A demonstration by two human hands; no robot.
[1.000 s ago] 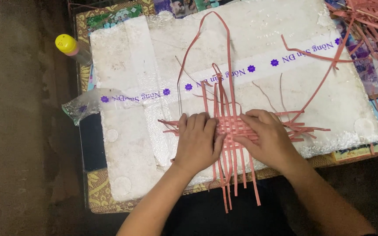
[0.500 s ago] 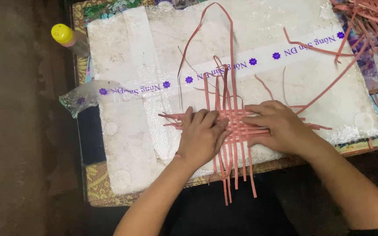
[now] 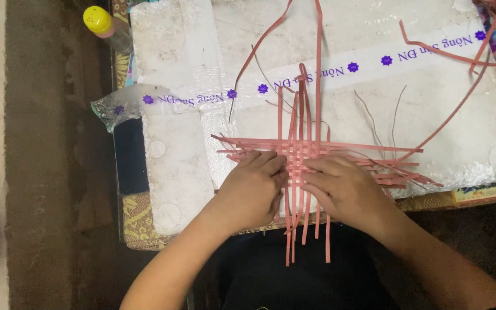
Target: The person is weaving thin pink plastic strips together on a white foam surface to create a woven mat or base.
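Both hands lie palm-down, side by side, in the lower middle of the frame, forearms running in from the bottom edge. The left hand (image 3: 252, 189) presses flat with its fingers pointing up and right, fingertips on the woven pink strips (image 3: 302, 150); its grip is released, fingers extended and grasping nothing. The right hand (image 3: 345, 189) also lies flat, fingers pointing left onto the same crossing, its grip likewise released, only pressing down. The weave sits just above and between the fingertips, on the near edge of a white foam board (image 3: 374, 97) that covers the worktop. Loose strip ends hang over the board's near edge between the wrists, in front of dark clothing. One long strip (image 3: 460, 97) curves away to the upper right, where a heap of further strips is cut off by the frame. The hands hide the lower part of the weave. A yellow-capped bottle (image 3: 105, 26) stands at upper left, partly cut off, beside a crumpled clear tape end (image 3: 116, 106).
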